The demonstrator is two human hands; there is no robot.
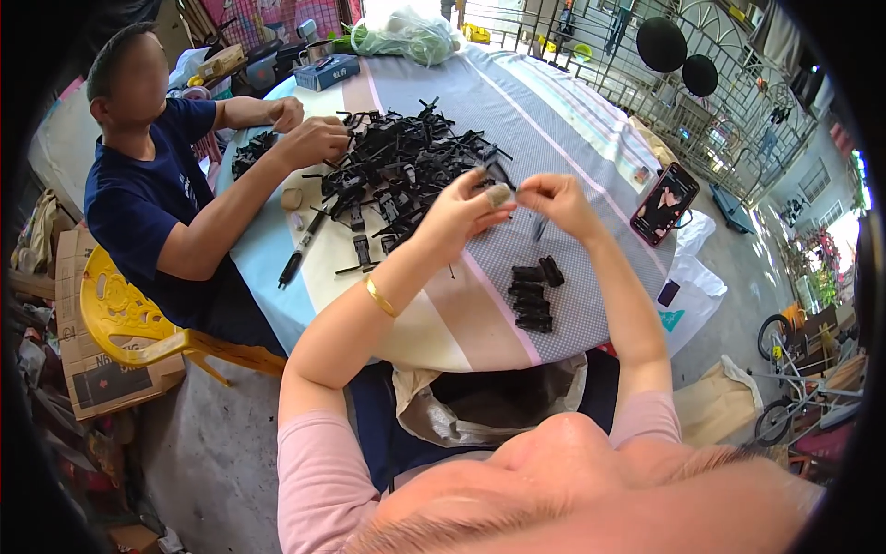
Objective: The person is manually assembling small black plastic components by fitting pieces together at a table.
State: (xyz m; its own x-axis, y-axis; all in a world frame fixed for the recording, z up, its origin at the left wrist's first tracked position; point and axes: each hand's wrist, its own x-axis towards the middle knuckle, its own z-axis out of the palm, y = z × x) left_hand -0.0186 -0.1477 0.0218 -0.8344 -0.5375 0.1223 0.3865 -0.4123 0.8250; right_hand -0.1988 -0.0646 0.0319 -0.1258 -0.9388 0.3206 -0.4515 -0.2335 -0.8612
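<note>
Now both hands are raised above the round table and almost meet. The left hand has its fingers curled, with a taped fingertip, and the right hand pinches closed; between them they hold a small black plastic part. Just below the right hand lies a small stack of black pieces. Beyond the left hand spreads a big pile of black parts, where another person's hand works.
</note>
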